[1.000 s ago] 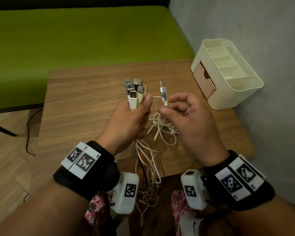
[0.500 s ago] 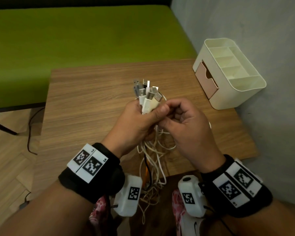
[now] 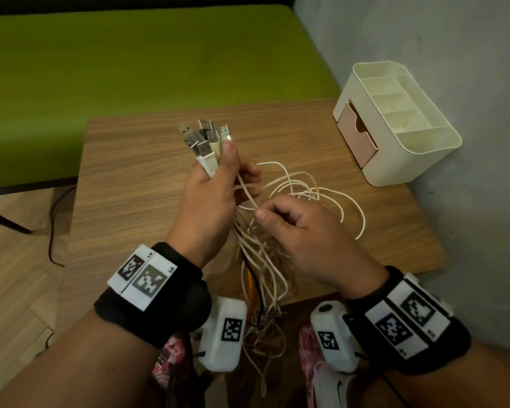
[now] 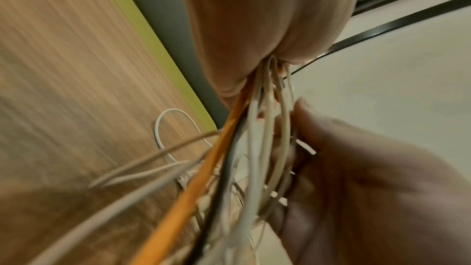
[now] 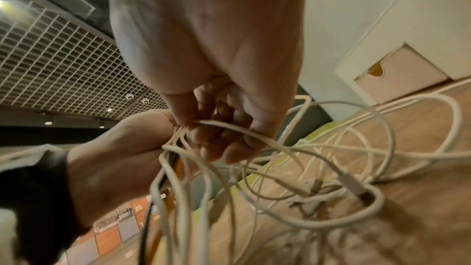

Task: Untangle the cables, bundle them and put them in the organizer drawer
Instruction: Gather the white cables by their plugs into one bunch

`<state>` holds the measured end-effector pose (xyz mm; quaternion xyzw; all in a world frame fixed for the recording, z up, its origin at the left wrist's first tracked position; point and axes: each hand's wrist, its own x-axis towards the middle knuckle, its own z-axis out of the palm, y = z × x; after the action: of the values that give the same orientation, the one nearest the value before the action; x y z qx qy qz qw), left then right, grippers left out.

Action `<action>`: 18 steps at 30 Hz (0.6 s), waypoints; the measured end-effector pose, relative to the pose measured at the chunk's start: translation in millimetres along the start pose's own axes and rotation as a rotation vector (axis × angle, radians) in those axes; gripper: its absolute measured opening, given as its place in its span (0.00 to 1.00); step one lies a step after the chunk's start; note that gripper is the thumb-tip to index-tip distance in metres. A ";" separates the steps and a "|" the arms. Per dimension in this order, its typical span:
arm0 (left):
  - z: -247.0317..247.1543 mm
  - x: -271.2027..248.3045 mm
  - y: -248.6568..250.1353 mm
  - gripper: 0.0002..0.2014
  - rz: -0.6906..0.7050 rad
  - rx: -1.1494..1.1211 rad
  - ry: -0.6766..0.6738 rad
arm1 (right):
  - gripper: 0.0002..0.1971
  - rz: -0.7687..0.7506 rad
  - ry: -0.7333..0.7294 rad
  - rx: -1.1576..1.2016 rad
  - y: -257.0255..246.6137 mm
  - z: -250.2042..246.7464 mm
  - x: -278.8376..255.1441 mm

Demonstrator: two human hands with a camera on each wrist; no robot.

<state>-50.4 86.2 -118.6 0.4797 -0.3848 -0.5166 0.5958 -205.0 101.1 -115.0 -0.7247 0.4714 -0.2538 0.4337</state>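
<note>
My left hand (image 3: 233,169) grips a bunch of cables just under their USB plugs (image 3: 206,139), which point up and away from me. The cables (image 3: 262,260) are mostly white, with one orange (image 4: 203,168) and one black, and hang tangled from that fist past the table edge. Some strands loop out to the right over the table (image 3: 351,207). Just below the left fist, my right hand (image 3: 265,213) curls its fingers (image 5: 224,144) round a few white strands. The cream organizer (image 3: 418,160) stands at the table's right rear, its pink drawer (image 3: 357,134) facing left.
The wooden table (image 3: 136,184) carries only the organizer and the cable loops. A green bench (image 3: 130,60) lies beyond it and a grey wall (image 3: 468,69) stands close on the right. A thin dark cord (image 3: 52,231) trails on the floor at left.
My right hand left the plug ends and dropped to the strands below the left fist. The left hand now holds all the plugs together, and loops have spread out to the right.
</note>
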 end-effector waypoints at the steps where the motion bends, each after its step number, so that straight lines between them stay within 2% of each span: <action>1: 0.4 0.6 -0.1 0.19 -0.053 -0.097 0.007 | 0.10 -0.017 -0.012 -0.050 2.3 -1.7 0.7; 5: -4.3 5.1 7.4 0.22 -0.219 -0.432 -0.043 | 0.15 0.015 -0.105 -0.221 9.0 -11.1 2.4; 9: -22.8 13.1 18.5 0.23 -0.207 -0.509 -0.030 | 0.20 0.141 -0.123 -0.413 13.9 -42.5 5.2; 11: -28.7 14.6 21.8 0.22 -0.185 -0.460 -0.050 | 0.20 0.156 -0.043 -0.381 18.9 -54.6 6.4; 15: -20.5 6.6 15.7 0.12 -0.132 -0.122 -0.134 | 0.16 0.058 0.133 -0.193 17.9 -52.7 8.2; 18: -11.0 1.3 7.1 0.14 -0.143 0.030 -0.199 | 0.13 -0.006 0.204 -0.078 11.3 -47.2 7.9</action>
<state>-37.9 86.8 -114.4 0.4611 -0.4145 -0.5970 0.5092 -243.6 73.6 -101.7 -0.7128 0.5204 -0.3090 0.3545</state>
